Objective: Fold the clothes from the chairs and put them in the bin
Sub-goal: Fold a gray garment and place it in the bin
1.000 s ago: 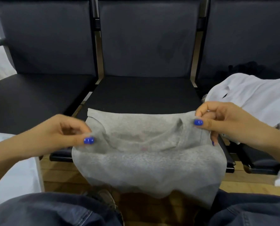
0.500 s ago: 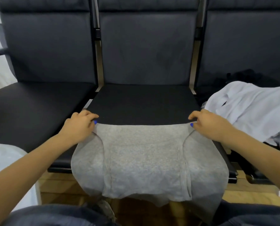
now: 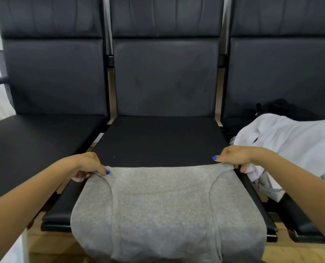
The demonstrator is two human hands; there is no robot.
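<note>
A grey garment (image 3: 163,209) lies flat on the front half of the middle black chair seat (image 3: 159,141), with its lower part hanging over the seat's front edge. My left hand (image 3: 87,166) pinches its far left corner. My right hand (image 3: 235,156) pinches the far right corner. Both hands hold the far edge stretched straight across the seat. A pile of white and pale grey clothes (image 3: 294,147) lies on the right chair, close beside my right hand.
The left chair seat (image 3: 36,141) is bare black leather. Something black (image 3: 279,109) lies behind the pile on the right chair. A white surface (image 3: 15,251) shows at the lower left. Wooden floor (image 3: 49,247) runs under the chairs.
The grey garment was held up in the air between both hands. It has been laid down on the middle seat, and both hands have carried its far edge forward and spread it flat.
</note>
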